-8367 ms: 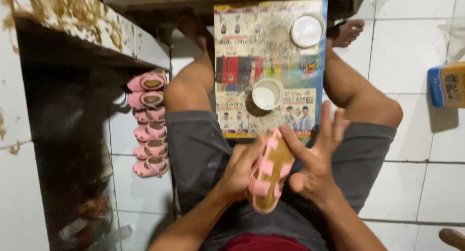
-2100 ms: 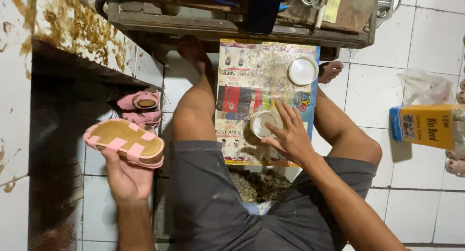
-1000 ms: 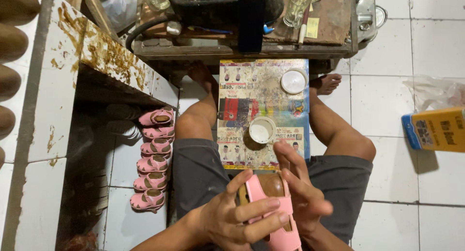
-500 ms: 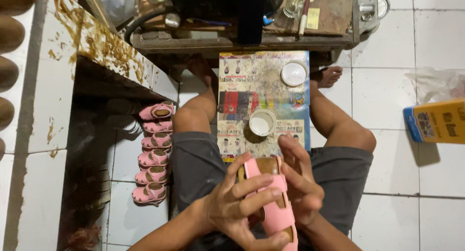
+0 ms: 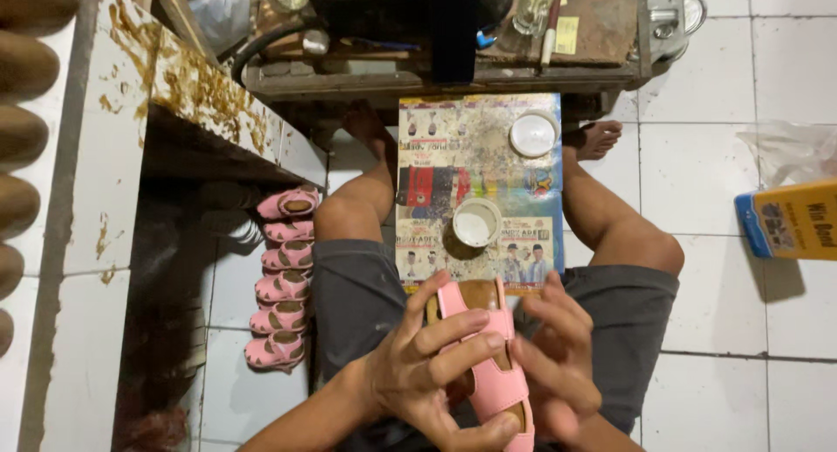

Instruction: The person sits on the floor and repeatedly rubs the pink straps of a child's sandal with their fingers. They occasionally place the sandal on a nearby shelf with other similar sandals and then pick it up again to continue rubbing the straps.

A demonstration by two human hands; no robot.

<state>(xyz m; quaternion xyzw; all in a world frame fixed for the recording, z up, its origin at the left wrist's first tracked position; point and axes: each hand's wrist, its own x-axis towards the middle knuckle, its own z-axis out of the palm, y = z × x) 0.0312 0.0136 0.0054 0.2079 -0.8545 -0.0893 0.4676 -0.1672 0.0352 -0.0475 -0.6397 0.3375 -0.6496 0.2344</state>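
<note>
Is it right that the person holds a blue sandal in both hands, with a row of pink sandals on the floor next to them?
Not quite. The sandal in the left hand and right hand is pink, not blue, as the head view shows. The rest is right: a row of pink sandals lies on the floor beside the person.

A row of pink sandals [image 5: 281, 278] is lined up at nine o'clock beside a stained white counter [image 5: 131, 138]. A printed sheet [image 5: 478, 190] is spread at centre, a white cup [image 5: 476, 223] and round lid [image 5: 533, 133] set upon it. At three o'clock, a yellow box [image 5: 789, 218] is seen on the tiles.
</note>
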